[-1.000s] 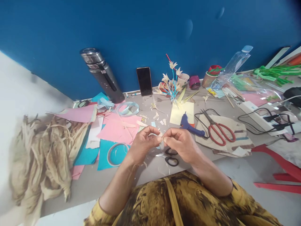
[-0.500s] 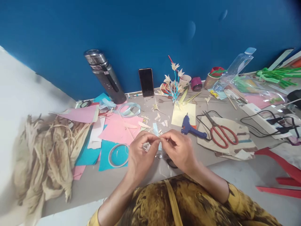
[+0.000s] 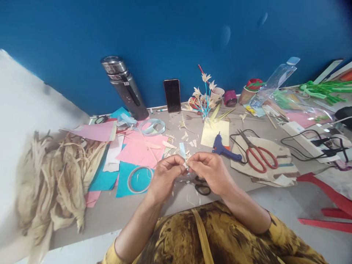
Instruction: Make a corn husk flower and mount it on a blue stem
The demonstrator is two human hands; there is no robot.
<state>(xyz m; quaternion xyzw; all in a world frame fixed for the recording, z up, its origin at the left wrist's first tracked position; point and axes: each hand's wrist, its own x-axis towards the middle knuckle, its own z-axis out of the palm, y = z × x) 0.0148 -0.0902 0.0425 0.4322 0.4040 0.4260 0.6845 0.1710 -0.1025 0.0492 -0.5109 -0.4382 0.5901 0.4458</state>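
My left hand (image 3: 167, 179) and my right hand (image 3: 210, 170) meet over the middle of the table, fingertips nearly touching. Both pinch a small cream piece (image 3: 186, 166) that looks like a strip of corn husk; the fingers hide most of it. Under my hands lie small black-handled scissors (image 3: 202, 189), partly covered by my right hand. A pale blue strip (image 3: 182, 149) lies just beyond the fingertips, among cream scraps (image 3: 194, 143). To the right of my right hand is a blue glue gun (image 3: 224, 150).
Dried corn husks (image 3: 55, 187) hang over the left edge. A tape roll (image 3: 129, 181) rests on blue paper. At the back stand a flask (image 3: 129, 91), a phone (image 3: 172, 96) and husk flowers on blue stems (image 3: 206, 99). Red-handled scissors (image 3: 258, 157) and a power strip (image 3: 305, 141) lie right.
My hands have turned slightly and the cream piece shows more between the fingertips. My right hand has shifted so that more of the small black-handled scissors is visible.
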